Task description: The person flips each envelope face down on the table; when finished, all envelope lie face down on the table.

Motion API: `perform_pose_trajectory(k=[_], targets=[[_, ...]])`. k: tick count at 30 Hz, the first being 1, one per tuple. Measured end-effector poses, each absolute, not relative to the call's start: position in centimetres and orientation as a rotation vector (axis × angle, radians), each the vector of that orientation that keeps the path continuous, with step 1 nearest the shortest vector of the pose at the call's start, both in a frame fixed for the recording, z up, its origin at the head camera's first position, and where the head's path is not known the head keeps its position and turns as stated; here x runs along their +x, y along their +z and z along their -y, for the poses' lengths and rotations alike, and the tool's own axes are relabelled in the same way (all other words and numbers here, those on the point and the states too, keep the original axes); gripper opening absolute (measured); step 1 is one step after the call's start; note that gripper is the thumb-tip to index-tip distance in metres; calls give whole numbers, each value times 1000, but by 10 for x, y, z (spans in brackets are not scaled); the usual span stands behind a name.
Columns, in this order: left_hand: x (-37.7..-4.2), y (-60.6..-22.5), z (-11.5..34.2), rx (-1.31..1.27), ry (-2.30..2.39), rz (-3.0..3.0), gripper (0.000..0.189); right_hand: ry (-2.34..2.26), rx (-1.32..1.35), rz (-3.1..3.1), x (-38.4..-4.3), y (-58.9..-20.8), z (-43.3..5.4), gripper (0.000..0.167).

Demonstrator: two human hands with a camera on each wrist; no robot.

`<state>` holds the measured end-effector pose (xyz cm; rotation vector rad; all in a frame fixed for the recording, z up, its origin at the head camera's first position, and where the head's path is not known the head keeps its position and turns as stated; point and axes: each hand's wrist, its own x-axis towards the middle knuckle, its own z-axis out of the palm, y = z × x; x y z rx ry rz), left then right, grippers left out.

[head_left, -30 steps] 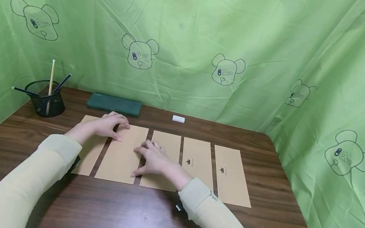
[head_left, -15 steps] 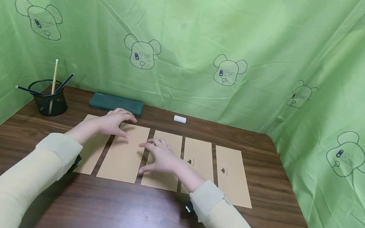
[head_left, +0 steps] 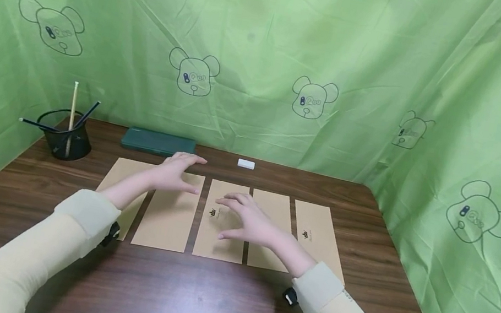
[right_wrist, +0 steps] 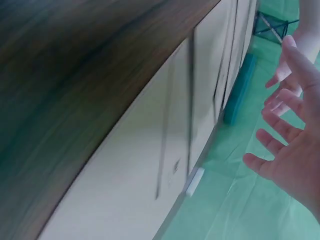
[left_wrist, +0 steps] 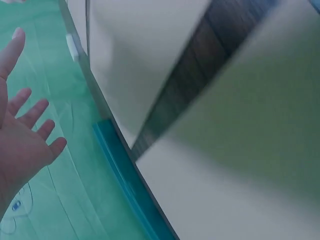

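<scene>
Five flat kraft-paper pieces, envelope-like, lie in a row on the wooden table. My left hand (head_left: 175,172), fingers spread, hovers above the second kraft-paper piece (head_left: 166,220) from the left, and its forearm crosses the leftmost piece (head_left: 122,173). Over the third piece (head_left: 220,249) and fourth piece (head_left: 272,202) hangs my right hand (head_left: 251,222), thumb apart from the fingers. Both hands hold nothing; the wrist views show them raised off the paper. Small dark crown prints show on the third piece and the rightmost piece (head_left: 322,247); my right arm covers part of the fourth.
A black mesh pen cup (head_left: 68,144) with several pencils stands at the back left. Behind the papers lie a dark green case (head_left: 157,142) and a white eraser-like block (head_left: 246,164). Green curtains (head_left: 254,23) enclose the table (head_left: 165,298) at the back and sides.
Both hands have shifted to the right above the row, the right one uncovering the crown print on the third piece. The papers stay in place.
</scene>
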<state>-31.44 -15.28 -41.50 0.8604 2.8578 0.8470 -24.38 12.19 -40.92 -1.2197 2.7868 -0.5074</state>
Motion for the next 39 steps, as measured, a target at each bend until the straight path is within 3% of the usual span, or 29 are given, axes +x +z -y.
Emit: perform_pose_trajectory(k=[12, 20, 39], targets=[[-311, -431, 108, 889, 781, -2786, 100, -401, -1197, -2773, -238, -425, -160, 81], [-321, -445, 102, 946, 610, -2780, 104, -188, -1198, -2756, -236, -435, -172, 83], [-341, -449, 106, 969, 612, -2716, 91, -129, -1133, -2786, -233, -443, -172, 82]])
